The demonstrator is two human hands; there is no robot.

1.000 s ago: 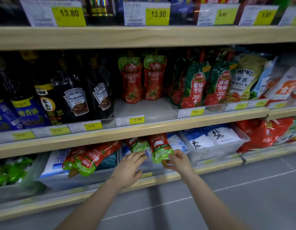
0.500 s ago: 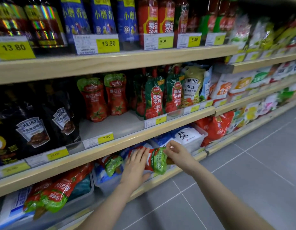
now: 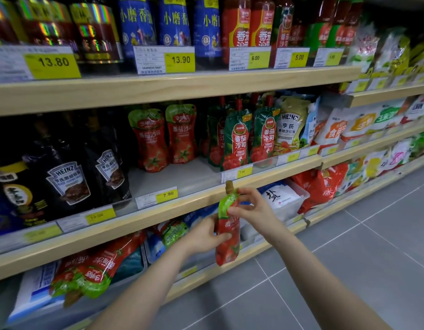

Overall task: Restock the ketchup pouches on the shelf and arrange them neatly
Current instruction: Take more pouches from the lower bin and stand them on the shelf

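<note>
A ketchup pouch (image 3: 227,231) is held upright at center frame, in front of the edge of the middle shelf (image 3: 196,201), cap up. The left hand (image 3: 204,236) wraps its fingers around the pouch's lower body, while the right hand (image 3: 250,208) pinches the green top just below the cap. Holding it at both ends probably keeps the soft pack straight so it can stand facing forward.

On the middle shelf, 2 matching pouches (image 3: 167,136) stand far back, with bare shelf in front of them, likely the spot to fill. At lower left, a clear bin (image 3: 132,265) on the bottom shelf holds more pouches (image 3: 92,270) lying flat. Right of the hands, another clear bin (image 3: 294,203) holds white packets.
</note>
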